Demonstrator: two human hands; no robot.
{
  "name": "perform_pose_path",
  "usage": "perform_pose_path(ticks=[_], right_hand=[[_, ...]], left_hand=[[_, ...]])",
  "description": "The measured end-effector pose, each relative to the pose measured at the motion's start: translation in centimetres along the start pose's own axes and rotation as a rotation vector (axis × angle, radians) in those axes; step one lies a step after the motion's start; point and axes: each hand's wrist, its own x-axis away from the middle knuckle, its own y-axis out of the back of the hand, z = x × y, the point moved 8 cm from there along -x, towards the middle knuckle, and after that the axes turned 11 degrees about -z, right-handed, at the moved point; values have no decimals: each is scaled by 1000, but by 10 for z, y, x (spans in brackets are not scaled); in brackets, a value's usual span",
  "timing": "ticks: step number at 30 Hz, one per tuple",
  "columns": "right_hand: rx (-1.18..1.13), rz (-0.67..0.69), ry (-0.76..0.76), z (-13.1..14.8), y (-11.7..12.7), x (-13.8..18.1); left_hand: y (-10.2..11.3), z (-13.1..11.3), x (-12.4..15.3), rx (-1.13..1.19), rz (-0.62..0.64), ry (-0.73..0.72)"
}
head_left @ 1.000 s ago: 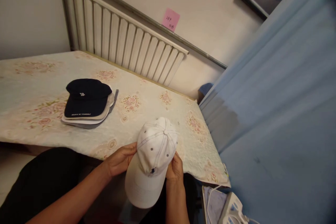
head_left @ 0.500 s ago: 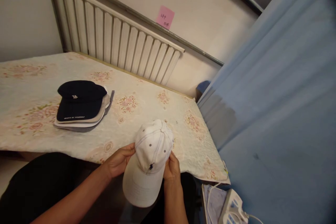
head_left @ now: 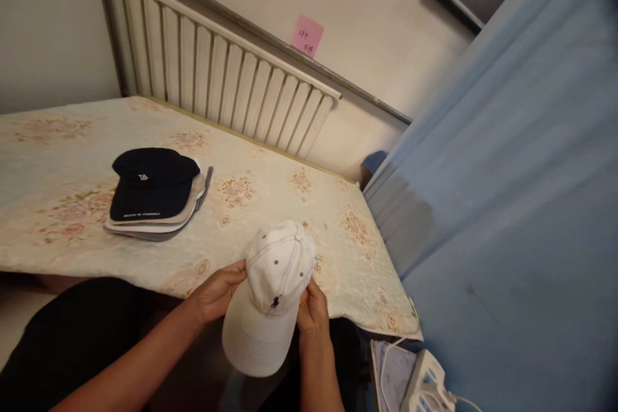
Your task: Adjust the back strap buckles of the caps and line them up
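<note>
Between my two hands is a white baseball cap (head_left: pixel 277 283) with a small dark logo on its front, its brim pointing down toward me. My left hand (head_left: pixel 219 290) grips the cap's left edge, thumb and fingers closed on it. On the opposite edge my right hand (head_left: pixel 313 309) is closed too, its fingers partly hidden by the cap. To the left, a stack of caps lies on the bed, with a navy cap (head_left: pixel 152 187) with white lettering on top. Beige, white and grey brims show beneath it.
A floral-covered bed (head_left: pixel 261 180) spreads out before me, with a radiator (head_left: pixel 217 71) along the wall behind. A blue curtain (head_left: pixel 497 206) hangs on the right. Near the bed's right corner, a white power strip (head_left: pixel 427 383) with a cord sits on a small surface.
The white cap and both hands have shifted very slightly left in the view. The stack appears a little further right as the camera moves. My grip is the same.
</note>
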Motion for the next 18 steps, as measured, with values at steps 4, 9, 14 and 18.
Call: perform_pose_path(ticks=[4, 9, 14, 18], right_hand=[[-1, 15, 29, -1, -2, 5], [52, 75, 49, -5, 0, 15], [89, 188, 88, -9, 1, 37], [138, 228, 132, -17, 3, 58]], left_hand=[[0, -4, 2, -8, -4, -10], [0, -10, 3, -17, -38, -26], [3, -18, -4, 17, -81, -59], [4, -24, -14, 29, -88, -99]])
